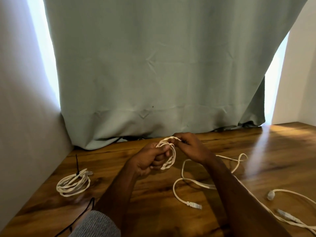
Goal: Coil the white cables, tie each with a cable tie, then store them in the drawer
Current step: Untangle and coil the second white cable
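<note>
Above the wooden table (256, 151), my left hand (148, 159) grips a small coil of white cable (169, 154), fingers curled round its lower loops. My right hand (189, 146) pinches the top of the same coil. At the left lies a finished white coil (73, 184) bound with a black cable tie (77, 165) whose tail sticks up. Loose white cable (184, 180) with a clear plug (194, 205) trails across the table below my right arm. A second loose white cable (290, 192) with plugs lies at the right. No drawer is in view.
A grey-green curtain (153, 74) hangs down to the table's back edge. A pale wall (20, 117) borders the table on the left. A thin black strand (89, 209), possibly another tie, lies near the front left beside a grey sleeve (95, 224).
</note>
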Tool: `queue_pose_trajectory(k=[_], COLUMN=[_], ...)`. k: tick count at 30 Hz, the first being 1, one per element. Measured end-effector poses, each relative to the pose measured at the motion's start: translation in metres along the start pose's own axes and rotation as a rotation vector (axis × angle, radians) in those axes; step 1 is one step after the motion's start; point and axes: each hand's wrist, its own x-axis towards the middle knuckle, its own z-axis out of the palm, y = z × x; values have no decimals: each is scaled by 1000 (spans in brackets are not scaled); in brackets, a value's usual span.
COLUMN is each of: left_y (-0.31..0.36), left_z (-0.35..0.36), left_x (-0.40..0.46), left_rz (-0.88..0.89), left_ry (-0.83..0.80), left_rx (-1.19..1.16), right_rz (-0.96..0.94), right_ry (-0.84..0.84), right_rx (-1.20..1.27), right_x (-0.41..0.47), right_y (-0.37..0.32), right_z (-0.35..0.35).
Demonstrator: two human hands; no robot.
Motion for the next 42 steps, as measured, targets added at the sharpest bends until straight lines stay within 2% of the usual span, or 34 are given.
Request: queue_pose_trajectory(k=[3,6,12,16,20,22,25,29,32,34,38,42], left_y=[2,-3,-10,-5,-9,-11,-10,-11,-14,-14,-11,-7], left_z=[0,-2,-5,-8,-4,-2,-3,-17,-14,-6,7,7], left_x=[3,6,1,3,3,3,4,4,4,5,5,0], left_rz=[96,207,214,141,52,37,42,-37,-97,-131,-103,-88], left_ry=[-2,40,-16,15,145,181,173,96,20,-2,23,14], left_rx=[-237,-398,-427,-442,-255,-199,-234,-353,-377,-337,-113,-183], right_rz=[95,160,283,283,101,-19,-79,-107,-141,-96,34,88], right_ry=[-134,-215,-134,-123,-83,-64,-10,48,73,100,159,108], right_rx=[422,435,509,406,-154,-327,-330,-326,-184,-101,-49,50], right_x=[-6,-4,-1,-5,-3,1,5,7,9,8,5,2], right_y=[-13,-15,-11,-11,-8,-11,-20,-18,-15,-14,-1,1], right_z=[0,5,11,12,7,10,13,9,11,11,7,7])
